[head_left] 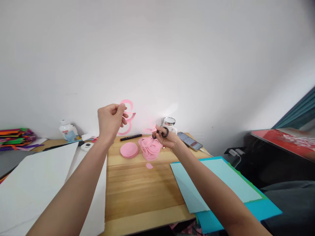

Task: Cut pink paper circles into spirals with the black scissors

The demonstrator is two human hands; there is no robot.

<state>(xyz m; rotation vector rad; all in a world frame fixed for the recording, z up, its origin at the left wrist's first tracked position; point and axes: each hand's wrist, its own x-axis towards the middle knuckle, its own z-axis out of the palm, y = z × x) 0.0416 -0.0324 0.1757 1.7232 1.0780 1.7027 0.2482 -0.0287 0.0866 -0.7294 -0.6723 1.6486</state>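
Observation:
My left hand (110, 119) is raised in front of the wall, its thumb and fingers pinching a curvy pink paper cutout (132, 105) with looped strips. In my right hand (169, 140) are scissors (166, 131) with black handles; the blades are hard to make out. Pink paper shows faintly beside those fingers, and whether they touch it I cannot tell. Below the hands, a heap of pink paper cutouts (150, 150) sits beside a stack of pink paper circles (129, 149). A small pink scrap (149, 166) lies in front of the heap.
Behind the stack lies a black marker (131, 137). A white mug (172, 127) and a phone (190, 141) stand and lie at the back right. Light blue sheets (192, 186) cover the right side, white sheets (36, 183) the left. A white bottle (69, 131) is farther left.

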